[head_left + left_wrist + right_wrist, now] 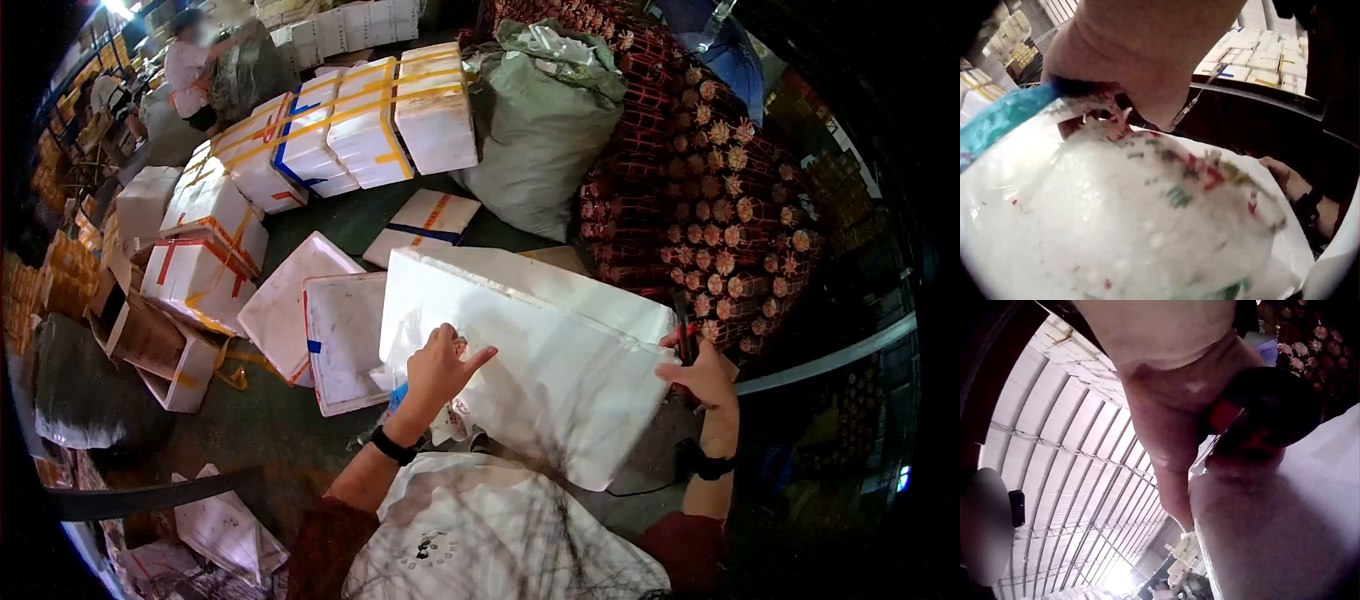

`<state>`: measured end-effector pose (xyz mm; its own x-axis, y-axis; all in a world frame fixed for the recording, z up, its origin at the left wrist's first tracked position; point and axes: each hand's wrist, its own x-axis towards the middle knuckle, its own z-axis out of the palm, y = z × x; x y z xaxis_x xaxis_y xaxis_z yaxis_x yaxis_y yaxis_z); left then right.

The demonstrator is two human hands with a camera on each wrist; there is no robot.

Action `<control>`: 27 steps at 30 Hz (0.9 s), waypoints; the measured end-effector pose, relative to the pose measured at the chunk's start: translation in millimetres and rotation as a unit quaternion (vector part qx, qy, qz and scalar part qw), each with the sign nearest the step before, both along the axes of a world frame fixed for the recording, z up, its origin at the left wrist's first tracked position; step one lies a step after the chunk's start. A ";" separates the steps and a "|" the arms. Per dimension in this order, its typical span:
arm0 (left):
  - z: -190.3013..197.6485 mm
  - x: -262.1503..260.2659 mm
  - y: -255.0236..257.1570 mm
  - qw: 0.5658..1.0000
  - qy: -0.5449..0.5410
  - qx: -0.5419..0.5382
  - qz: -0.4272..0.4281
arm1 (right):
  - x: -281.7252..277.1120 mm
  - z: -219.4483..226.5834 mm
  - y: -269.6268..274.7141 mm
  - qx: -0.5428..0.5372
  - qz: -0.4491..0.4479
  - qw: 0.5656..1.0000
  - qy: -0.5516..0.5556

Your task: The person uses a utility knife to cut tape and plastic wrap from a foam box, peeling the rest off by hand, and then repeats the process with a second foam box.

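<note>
A white foam box [520, 370] stands tilted in front of the person's body, its long rim facing away. My left hand [440, 375] is over its near left side, gripping a crumpled, see-through plastic bag [1122, 206] with red and green print. Blue plastic [1010, 119] hangs beside that bag, under the wrist. At the box's right end, my right hand [705, 375] holds a red-and-black cutter [1266, 419] with a thin metal blade. The right thumb lies along the foam edge, while the palm hides part of the cutter's handle.
Foam boxes bound with yellow tape [360, 120] stand in a row behind. A stuffed green sack [540, 130] and a high stack of red-netted bundles [720, 200] rise at the right. Open foam boxes [345, 340] lie left. Another person [190, 70] stands far back.
</note>
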<state>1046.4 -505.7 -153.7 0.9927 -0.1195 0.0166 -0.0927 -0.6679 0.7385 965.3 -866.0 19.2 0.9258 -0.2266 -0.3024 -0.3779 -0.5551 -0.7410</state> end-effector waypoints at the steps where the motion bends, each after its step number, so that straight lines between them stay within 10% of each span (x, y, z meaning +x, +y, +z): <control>1: 2.9 2.0 -5.7 0.999 0.013 0.037 0.024 | -0.6 -12.4 -9.4 -0.002 0.032 0.998 -0.061; 8: -83.0 7.1 14.5 0.991 0.012 -0.121 -0.047 | -16.8 -10.0 -24.5 0.064 -0.037 0.997 -0.036; 14: -65.1 -12.1 66.4 0.988 -0.104 0.008 -0.114 | -25.3 -26.8 -40.1 0.078 -0.044 0.996 0.012; 18: -175.1 14.4 227.7 0.974 -0.091 0.199 0.054 | -48.9 -66.1 -136.7 0.142 -0.050 0.988 -0.042; 21: -230.8 -16.3 421.2 0.952 -0.124 0.001 0.280 | -83.4 -66.8 -173.7 0.160 -0.158 0.971 -0.081; 24: -175.1 -62.4 469.7 0.870 -0.080 0.126 0.469 | -105.7 -74.1 -199.7 0.085 -0.197 0.971 -0.104; 25: -223.8 -73.3 530.2 0.884 -0.050 0.109 0.452 | -104.3 -69.9 -187.6 0.079 -0.183 0.973 -0.114; 26: -184.6 -78.2 487.2 0.874 -0.071 -0.040 0.479 | -101.3 -64.6 -174.2 0.073 -0.168 0.975 -0.121; 27: -209.9 -79.4 505.0 0.838 -0.074 -0.346 0.415 | -96.9 -51.4 -160.2 0.061 -0.175 0.980 -0.070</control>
<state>967.1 -0.7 -363.6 0.7096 0.7008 -0.0729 0.0675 0.0354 0.9971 868.4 -1026.2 -32.1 0.8325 -0.5069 -0.2235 -0.4195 -0.3133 -0.8519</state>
